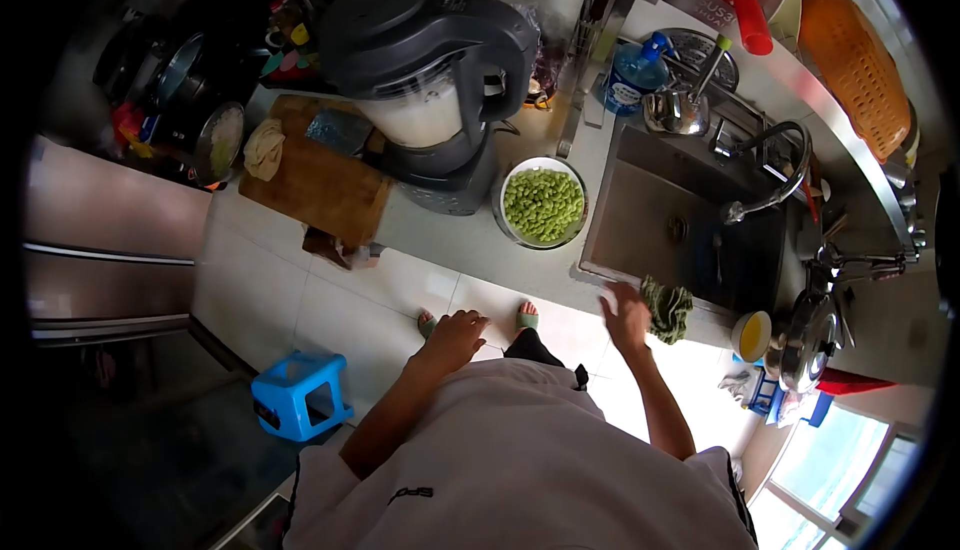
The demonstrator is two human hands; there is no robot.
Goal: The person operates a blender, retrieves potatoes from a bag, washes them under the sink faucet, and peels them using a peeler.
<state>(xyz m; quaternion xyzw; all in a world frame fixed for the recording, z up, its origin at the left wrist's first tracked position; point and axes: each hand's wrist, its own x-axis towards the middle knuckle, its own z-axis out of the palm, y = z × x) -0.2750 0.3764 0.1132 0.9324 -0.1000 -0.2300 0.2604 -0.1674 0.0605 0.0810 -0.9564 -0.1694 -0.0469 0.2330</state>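
My left hand (457,338) hangs in front of my body, above the floor, with loosely bent fingers and nothing visible in it. My right hand (627,318) is at the front edge of the counter by the sink, its fingers apart. Just right of it a dark green cloth (667,310) drapes over the edge; whether the hand touches it I cannot tell. On the counter ahead stands a bowl (498,212) full of shelled green beans (543,205). Left of the bowl is a large blender (425,80) with a whitish content in its jug.
A steel sink (630,210) with a curved faucet (790,130) lies right of the bowl. A wooden cutting board (300,170) with a cloth (264,150) is at left. Blue detergent bottle (635,80) stands behind the sink. A blue stool (300,395) is on the floor.
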